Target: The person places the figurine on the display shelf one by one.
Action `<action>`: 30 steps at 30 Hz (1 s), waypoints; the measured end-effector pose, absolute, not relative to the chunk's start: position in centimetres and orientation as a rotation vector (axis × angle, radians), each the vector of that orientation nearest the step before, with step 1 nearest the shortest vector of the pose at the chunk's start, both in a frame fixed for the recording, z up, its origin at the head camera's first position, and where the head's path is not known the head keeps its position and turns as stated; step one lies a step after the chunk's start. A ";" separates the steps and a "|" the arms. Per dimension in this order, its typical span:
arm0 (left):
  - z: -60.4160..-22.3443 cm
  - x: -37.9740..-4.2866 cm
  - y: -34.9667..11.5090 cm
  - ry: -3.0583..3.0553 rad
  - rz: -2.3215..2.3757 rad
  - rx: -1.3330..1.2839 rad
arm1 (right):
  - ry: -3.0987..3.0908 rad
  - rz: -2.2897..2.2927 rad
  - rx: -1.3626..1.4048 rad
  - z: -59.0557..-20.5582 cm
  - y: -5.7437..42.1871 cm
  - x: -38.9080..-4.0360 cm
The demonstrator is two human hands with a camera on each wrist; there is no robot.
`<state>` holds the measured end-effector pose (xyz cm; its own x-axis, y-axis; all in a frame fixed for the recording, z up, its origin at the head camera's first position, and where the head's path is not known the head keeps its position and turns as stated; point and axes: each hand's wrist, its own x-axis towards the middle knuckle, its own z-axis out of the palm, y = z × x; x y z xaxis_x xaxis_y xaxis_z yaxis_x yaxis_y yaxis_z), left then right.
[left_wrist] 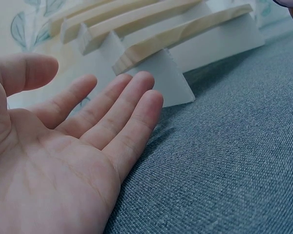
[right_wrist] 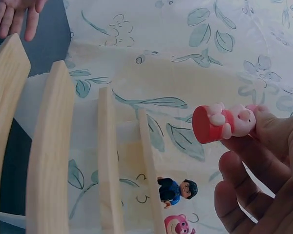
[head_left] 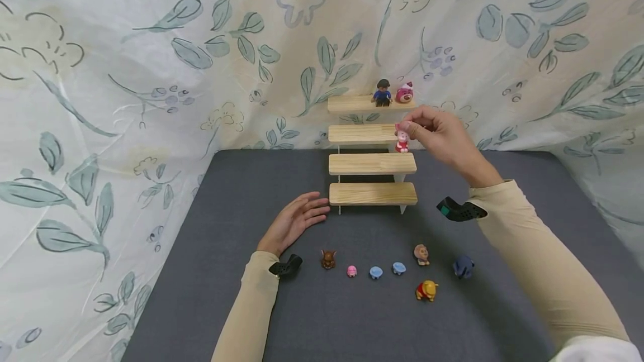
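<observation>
My right hand [head_left: 439, 134] pinches a small pink-and-red pig figurine [right_wrist: 226, 122] by its head, between thumb and index finger. In the head view the figurine overlaps the right ends of the middle shelves; in the right wrist view it hangs in the air off the boards. The four-step wooden shelf stand [head_left: 372, 194] has light wood boards on pale supports. On its top board, a toy figure in a dark cap and blue top [head_left: 382, 94] stands beside a pink bear figurine [head_left: 405, 93]. My left hand [head_left: 297, 221] lies palm up, fingers extended toward the stand's lower left corner.
On the dark cloth in front are a brown figurine [head_left: 328, 259], a small pink one [head_left: 351, 271], two light blue pieces [head_left: 375, 272], a lion-like figurine [head_left: 421, 254], a yellow bear in red [head_left: 427, 290] and a dark blue figurine [head_left: 463, 266]. Floral fabric [head_left: 166, 71] hangs behind.
</observation>
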<state>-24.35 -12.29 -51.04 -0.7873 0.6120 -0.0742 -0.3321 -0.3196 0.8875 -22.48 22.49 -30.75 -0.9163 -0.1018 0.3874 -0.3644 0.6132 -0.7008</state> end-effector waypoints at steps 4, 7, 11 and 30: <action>-51.1 -24.4 -12.4 1.343 2.130 0.364 | -2.556 1.134 0.374 -30.1 21.9 -23.4; -51.1 -24.3 -12.5 1.348 2.121 0.365 | -2.558 1.140 0.381 -29.6 21.6 -24.2; -51.0 -24.3 -12.5 1.348 2.117 0.370 | -2.542 1.136 0.402 -29.1 21.2 -25.1; -51.2 -24.5 -12.6 1.345 2.119 0.401 | -2.460 1.219 0.280 -27.8 19.7 -27.9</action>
<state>-24.52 -12.57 -51.18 -0.7800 0.6230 -0.0588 -0.3184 -0.3143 0.8943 -27.92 19.72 -27.80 -0.9081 -0.0097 0.4186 -0.3390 0.6040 -0.7213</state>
